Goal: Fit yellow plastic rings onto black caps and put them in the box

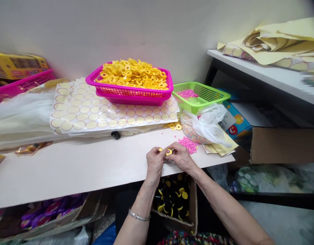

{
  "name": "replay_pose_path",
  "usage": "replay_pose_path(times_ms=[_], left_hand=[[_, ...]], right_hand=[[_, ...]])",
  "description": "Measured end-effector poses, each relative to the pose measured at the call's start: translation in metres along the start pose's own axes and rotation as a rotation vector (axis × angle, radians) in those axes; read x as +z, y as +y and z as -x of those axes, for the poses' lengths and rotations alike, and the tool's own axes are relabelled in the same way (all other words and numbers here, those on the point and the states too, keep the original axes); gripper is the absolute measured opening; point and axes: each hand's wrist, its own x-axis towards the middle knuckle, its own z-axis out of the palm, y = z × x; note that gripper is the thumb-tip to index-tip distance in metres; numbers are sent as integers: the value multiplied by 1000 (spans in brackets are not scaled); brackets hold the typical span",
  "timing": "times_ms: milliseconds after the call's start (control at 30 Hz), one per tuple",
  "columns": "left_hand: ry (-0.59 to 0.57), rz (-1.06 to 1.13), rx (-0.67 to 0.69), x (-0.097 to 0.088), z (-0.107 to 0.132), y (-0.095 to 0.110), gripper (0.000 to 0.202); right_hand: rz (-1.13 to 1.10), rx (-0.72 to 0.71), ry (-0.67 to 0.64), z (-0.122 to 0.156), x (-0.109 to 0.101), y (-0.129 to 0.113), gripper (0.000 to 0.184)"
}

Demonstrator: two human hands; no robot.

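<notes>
A small yellow plastic piece with a pink centre is pinched between the fingers of both hands, just above the table's front edge. My left hand grips it from the left, its fingertips partly hidden. On its other side my right hand closes thumb and fingers on it. Small pink pieces lie in a loose pile right behind my right hand. A few yellow ring-shaped parts rest farther back. Below my hands stands a cardboard box holding black parts with yellow round ends.
A magenta basket heaped with yellow parts stands on sticker sheets. To its right are a green basket and a clear bag of coloured bits. A black cap lies on the white table. A shelf juts in at right.
</notes>
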Motion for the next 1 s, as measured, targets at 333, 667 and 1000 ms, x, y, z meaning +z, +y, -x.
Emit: replay_pose_path(times_ms=[333,667,1000], left_hand=[[-33,-71,34,0,1,-7,31],[46,-114,-24,14,7,-5,34],[57,-114,-6,4,-13,-10,41]], right_hand=[[-354,254,142,4,14,2,28],[-556,511,198,5,25,-7,28],[-563,547,246,0,32,2,30]])
